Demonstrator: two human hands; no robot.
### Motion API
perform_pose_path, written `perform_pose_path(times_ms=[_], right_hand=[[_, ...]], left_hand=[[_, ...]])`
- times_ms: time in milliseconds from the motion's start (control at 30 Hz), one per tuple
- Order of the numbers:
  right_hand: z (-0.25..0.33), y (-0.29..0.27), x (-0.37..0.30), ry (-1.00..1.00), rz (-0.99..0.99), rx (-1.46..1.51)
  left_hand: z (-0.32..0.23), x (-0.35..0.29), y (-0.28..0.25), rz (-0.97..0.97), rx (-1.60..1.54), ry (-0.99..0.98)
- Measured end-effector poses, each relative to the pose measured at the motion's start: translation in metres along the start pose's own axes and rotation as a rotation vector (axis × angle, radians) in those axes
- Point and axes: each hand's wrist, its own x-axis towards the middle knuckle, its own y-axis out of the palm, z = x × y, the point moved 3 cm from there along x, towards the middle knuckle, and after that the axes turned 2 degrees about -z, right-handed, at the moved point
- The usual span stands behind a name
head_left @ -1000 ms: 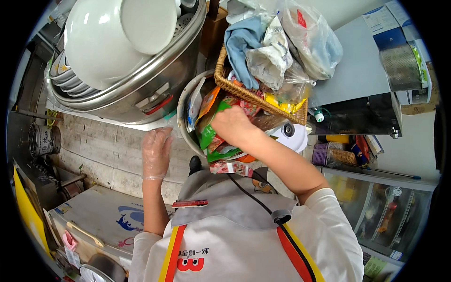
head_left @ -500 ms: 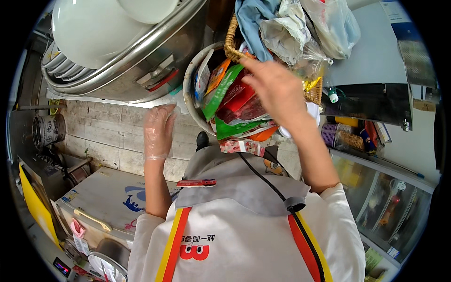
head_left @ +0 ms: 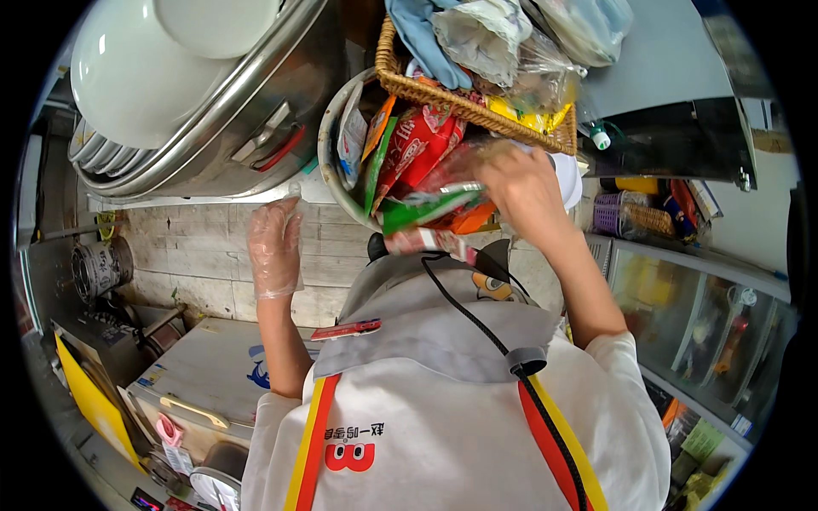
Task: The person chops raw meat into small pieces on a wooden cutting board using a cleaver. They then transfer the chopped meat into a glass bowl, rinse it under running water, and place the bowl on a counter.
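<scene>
My right hand [head_left: 527, 189], bare, is down at the right side of a white round tub [head_left: 331, 162] full of packets. Its fingers are curled and partly blurred on a clear and dark red plastic packet [head_left: 464, 163]. Beside that packet lie a red packet [head_left: 417, 152] and a green-edged one [head_left: 430, 209]. My left hand [head_left: 274, 243] wears a clear plastic glove and hangs left of the tub, below the steel pot's rim. Its fingers are bent together; whether anything is in them is hidden.
A wicker basket [head_left: 477, 111] with bags and a blue cloth [head_left: 426, 43] overhangs the tub's far side. At the left stands a large steel pot [head_left: 213, 140] with white bowls [head_left: 162, 77]. A white chest with a handle [head_left: 192, 411] and a glass-fronted cabinet [head_left: 690, 315] flank me.
My right hand has dropped from the basket's edge to the packets at the tub's right. The packets have shifted, showing more of the red one. My left hand remains beside the tub.
</scene>
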Motion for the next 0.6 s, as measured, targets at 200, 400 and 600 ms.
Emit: perform_pose_path(times_ms=[200,400,600], right_hand=[[0.003,0.011,0.075,-0.034,-0.271,-0.008],[0.005,0.003,0.063,-0.04,-0.209,0.102],[0.025,0.002,-0.037,-0.074,-0.055,0.257]], left_hand=[[-0.013,0.008,0.0,0.019,-0.017,0.056],[-0.017,0.002,-0.005,0.041,0.004,0.058],[-0.004,-0.011,-0.014,0.064,0.025,0.007]])
